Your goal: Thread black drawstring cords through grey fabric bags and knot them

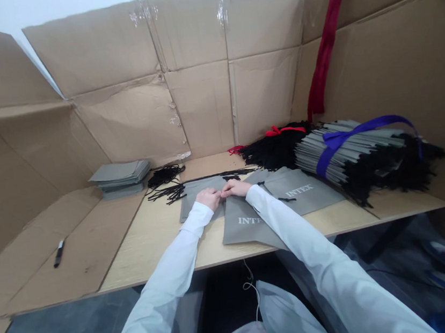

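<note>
My left hand (209,198) and my right hand (235,188) meet over the middle of the table, fingertips pinched together. What lies between the fingers is too small to make out. Under my left hand lies a plain grey fabric piece (189,205). A grey drawstring bag printed INTEX (241,233) lies in front of my right hand, partly covered by my right forearm. To its right rest more grey bags (319,198), one showing the same white print, with short black cord ends (287,199) on them. Black cords (173,193) lie just beyond my left hand.
A stack of grey pieces (121,173) stands at the back left beside a heap of black cord (164,174). At the right sit a grey bundle tied with purple ribbon (333,145) and black cords tied in red (274,146). A marker (58,254) lies left. Cardboard walls (202,104) enclose the table.
</note>
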Motion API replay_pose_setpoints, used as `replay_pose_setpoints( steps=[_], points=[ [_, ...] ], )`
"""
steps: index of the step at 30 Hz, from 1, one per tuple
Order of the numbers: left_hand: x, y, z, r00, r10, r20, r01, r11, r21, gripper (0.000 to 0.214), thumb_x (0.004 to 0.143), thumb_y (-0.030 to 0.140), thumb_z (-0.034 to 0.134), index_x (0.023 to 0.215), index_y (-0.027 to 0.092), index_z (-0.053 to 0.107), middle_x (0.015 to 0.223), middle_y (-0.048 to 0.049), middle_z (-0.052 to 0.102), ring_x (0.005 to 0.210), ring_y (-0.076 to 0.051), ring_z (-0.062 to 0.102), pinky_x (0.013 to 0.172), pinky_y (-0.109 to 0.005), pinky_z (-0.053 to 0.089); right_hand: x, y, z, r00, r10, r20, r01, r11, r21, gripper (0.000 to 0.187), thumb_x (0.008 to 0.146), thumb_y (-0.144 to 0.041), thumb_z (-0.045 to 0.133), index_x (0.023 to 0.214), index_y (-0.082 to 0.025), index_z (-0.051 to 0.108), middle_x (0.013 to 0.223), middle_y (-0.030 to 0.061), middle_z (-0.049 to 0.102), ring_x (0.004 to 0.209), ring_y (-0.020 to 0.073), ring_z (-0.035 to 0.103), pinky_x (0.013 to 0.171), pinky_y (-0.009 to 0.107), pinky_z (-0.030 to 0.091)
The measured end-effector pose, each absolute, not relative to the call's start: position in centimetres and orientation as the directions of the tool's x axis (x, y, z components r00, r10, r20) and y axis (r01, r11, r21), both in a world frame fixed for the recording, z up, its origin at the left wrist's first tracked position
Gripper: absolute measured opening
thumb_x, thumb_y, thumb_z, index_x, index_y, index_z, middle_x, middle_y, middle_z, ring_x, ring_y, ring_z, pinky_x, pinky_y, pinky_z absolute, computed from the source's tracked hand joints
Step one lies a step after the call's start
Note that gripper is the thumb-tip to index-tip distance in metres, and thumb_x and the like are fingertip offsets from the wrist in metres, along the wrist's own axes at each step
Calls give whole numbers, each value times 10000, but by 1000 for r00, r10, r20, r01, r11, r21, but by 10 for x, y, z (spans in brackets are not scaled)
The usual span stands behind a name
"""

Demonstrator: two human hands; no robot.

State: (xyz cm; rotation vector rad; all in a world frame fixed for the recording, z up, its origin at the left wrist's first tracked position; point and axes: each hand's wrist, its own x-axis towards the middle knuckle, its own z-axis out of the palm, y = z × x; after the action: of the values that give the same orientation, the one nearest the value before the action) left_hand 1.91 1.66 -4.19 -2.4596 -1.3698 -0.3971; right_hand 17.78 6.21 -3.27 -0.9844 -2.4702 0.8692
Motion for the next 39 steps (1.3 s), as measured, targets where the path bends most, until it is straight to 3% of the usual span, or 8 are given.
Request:
replay_pose_setpoints(
  steps=[4,12,17,23,27,31,35,39],
  points=[
    [14,16,-43,542,737,404,833,-533,-147,273,773,317,344,855,240,593,810,-45,603,775,-159,512,670,-283,372,183,63,-32,-731,675,100,446,584,-678,421,609,-495,486,631,-92,607,529,-7,488,534,91,390,553,206,311],
    [9,25,-44,405,843,354,902,-432,-3,301,758,389,352,966,313,556,925,15,606,819,-148,542,676,-252,385,182,60,-31,-715,688,126,509,635,-581,404,660,-466,446,591,-95,588,469,-32,409,483,69,325,487,191,258],
    [6,24,-43,389,841,377,900,-435,40,270,749,345,377,929,315,576,971,27,584,860,-135,530,685,-227,393,175,56,-31,-673,724,151,573,640,-511,331,702,-393,444,666,-112,615,538,-10,503,537,88,408,530,189,295],
    [6,33,-50,284,920,270,919,-342,196,286,705,353,443,935,270,590,911,9,609,823,-137,543,713,-214,395,164,54,-38,-640,704,308,654,710,-262,235,715,-317,480,721,-144,638,746,56,555,686,115,482,662,200,335],
    [10,36,-51,264,931,253,921,-321,221,329,681,427,458,923,256,601,868,-7,623,806,-155,548,690,-227,401,159,49,-37,-591,727,350,735,664,-136,192,682,-305,534,766,-165,634,791,65,541,761,139,491,691,211,342],
    [12,34,-53,289,916,279,918,-347,190,386,679,488,430,901,230,614,808,-32,626,777,-164,547,673,-239,403,156,41,-31,-535,789,303,807,583,-93,156,673,-261,542,756,-156,624,808,76,558,764,157,505,660,222,346],
    [13,30,-53,346,874,341,907,-405,118,332,698,409,438,939,236,586,892,-33,595,847,-167,517,710,-248,394,154,35,-25,-514,819,255,828,551,-102,139,664,-224,539,729,-129,617,826,100,566,759,170,511,656,227,346],
    [20,20,-47,395,860,322,914,-405,-41,282,702,324,441,913,205,587,862,-70,588,845,-198,505,711,-297,382,152,33,-27,-547,808,218,810,577,-107,155,692,-178,482,730,-97,609,844,117,547,763,164,509,667,217,349]
  ],
)
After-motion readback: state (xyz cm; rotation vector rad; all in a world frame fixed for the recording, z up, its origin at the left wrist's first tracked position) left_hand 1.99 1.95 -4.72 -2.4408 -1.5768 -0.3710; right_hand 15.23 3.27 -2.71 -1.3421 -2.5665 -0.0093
